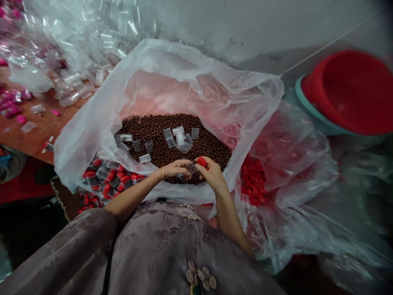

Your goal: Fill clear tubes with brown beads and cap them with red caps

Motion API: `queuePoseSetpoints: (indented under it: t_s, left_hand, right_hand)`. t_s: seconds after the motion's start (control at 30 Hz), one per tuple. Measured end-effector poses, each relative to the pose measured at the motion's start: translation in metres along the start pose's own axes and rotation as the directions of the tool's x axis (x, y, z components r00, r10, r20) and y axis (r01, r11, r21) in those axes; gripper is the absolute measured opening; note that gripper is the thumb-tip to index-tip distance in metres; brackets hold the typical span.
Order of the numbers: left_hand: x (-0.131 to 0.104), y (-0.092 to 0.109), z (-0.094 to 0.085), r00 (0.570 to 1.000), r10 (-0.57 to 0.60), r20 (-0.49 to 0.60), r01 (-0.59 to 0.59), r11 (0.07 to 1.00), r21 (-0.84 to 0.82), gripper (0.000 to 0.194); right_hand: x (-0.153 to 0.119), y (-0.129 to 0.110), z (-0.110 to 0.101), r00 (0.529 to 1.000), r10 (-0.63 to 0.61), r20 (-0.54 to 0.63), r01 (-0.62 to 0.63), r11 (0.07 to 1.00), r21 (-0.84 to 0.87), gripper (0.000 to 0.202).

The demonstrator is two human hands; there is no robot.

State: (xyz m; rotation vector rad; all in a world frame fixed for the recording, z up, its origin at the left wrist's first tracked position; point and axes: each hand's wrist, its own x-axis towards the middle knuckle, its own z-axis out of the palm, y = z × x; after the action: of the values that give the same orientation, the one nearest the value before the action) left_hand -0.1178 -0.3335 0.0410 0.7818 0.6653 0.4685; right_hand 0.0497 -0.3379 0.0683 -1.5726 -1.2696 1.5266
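Over the front part of a heap of small brown balls [159,135], my left hand [178,169] grips a small clear container [191,167] that looks dark with balls inside. My right hand [211,171] pinches a red cap [202,161] at the container's right end; whether the two touch is hard to tell. A white plastic bag [89,110] surrounds the balls. Several clear containers [179,135] lie on top of them, in the middle and at the left.
Red-capped containers [109,180] are piled at the left front. Red caps [254,180] lie in clear plastic at the right. A red basin [353,94] stands at the back right. Many clear containers [73,82] and pink pieces [10,106] cover the orange table [37,139].
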Motion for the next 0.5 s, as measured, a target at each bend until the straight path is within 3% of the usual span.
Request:
queuePoseSetpoints:
  t_s: [0.1,0.2,0.27,0.4,0.5]
  left_hand:
    - [0.0025,-0.0027,0.0014,0.999,-0.030,0.014,0.029,0.997,0.071,0.016]
    - [0.0027,-0.0020,0.0042,0.999,-0.030,0.025,0.027,0.993,0.111,0.015]
    - [0.0020,0.0003,0.0062,1.000,-0.028,0.007,0.028,0.994,0.109,0.018]
    - [0.0013,0.0043,0.0077,0.994,0.015,-0.110,-0.002,0.993,0.114,0.021]
    - [0.0017,0.0046,0.0075,0.989,0.037,-0.141,-0.018,0.991,0.135,0.021]
  right_hand:
    - [0.0002,-0.0026,0.0014,0.999,-0.049,0.014,0.049,0.996,-0.075,0.022]
    - [0.0013,-0.0010,0.0035,0.996,-0.062,-0.058,0.057,0.995,-0.082,0.022]
    - [0.0013,0.0007,0.0043,0.996,0.002,-0.088,-0.001,1.000,0.012,0.026]
    - [-0.0018,0.0025,0.0030,0.989,0.147,0.002,-0.140,0.940,0.310,0.035]
    - [-0.0060,0.0014,0.0009,0.987,0.159,-0.010,-0.148,0.935,0.322,0.034]
